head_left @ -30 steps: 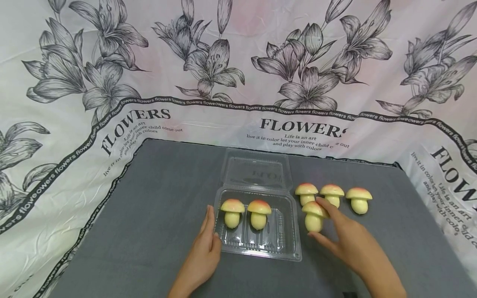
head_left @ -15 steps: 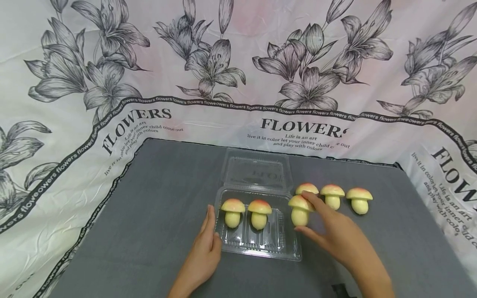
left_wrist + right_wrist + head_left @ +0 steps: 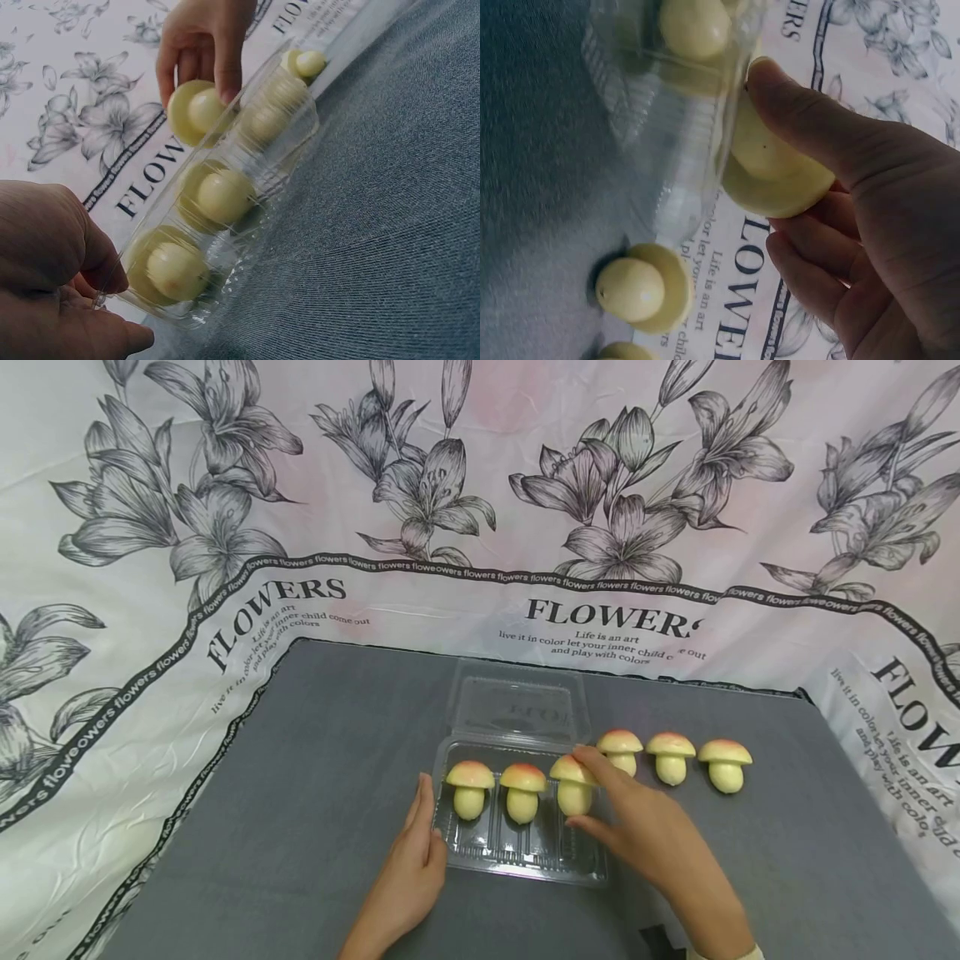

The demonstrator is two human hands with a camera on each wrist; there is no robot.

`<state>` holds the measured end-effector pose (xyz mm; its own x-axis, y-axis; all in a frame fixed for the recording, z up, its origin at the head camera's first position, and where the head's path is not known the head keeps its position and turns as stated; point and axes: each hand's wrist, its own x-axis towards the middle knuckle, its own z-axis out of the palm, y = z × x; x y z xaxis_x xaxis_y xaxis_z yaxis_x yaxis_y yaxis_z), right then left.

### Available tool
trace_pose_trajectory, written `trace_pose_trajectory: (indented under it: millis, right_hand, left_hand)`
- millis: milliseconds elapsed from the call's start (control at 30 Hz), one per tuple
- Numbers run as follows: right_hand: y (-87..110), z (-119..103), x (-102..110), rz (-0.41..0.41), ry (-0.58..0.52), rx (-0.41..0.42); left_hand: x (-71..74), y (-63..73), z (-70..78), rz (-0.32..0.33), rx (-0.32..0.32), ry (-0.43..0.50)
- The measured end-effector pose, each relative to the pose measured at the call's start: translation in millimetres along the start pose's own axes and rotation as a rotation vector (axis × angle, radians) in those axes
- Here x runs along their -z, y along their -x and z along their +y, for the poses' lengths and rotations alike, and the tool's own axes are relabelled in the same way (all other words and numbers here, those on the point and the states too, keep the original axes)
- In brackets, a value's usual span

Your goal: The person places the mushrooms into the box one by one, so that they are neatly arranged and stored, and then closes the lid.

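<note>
My right hand (image 3: 660,835) pinches a yellow mushroom-shaped piece (image 3: 574,795) between thumb and fingers, over the right part of a clear plastic clamshell box (image 3: 517,865). In the right wrist view, this held mushroom (image 3: 769,161) shows its stem near the box's rim. Inside the box stand two similar mushrooms, a left one (image 3: 469,789) and a middle one (image 3: 522,793), both with reddish cap tops. At the box's left side, my left hand (image 3: 405,868) grips the edge; the left wrist view shows thumb and fingers of that left hand (image 3: 52,262) pinching the rim.
Right of the box, three more mushrooms stand in a row: a near one (image 3: 621,752) partly behind my right hand, a middle one (image 3: 671,757) and a far-right one (image 3: 725,766). The box's lid (image 3: 517,702) lies folded back. Flower-printed cloth (image 3: 480,485) surrounds the grey table (image 3: 300,827).
My right hand has carried its mushroom leftward, from beside the box to above its right part. My left hand keeps its place at the box's left edge.
</note>
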<state>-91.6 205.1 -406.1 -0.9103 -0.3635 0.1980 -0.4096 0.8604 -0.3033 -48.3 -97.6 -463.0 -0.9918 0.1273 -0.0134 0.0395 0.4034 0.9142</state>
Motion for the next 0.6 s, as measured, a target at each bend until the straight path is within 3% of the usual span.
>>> trace_pose_trajectory:
  millis: [600]
  right_hand:
    - [-7.0,-11,-25,0.068,0.063,0.020]
  left_hand:
    - [0.1,0.0,-1.6,0.011,-0.010,-0.002]
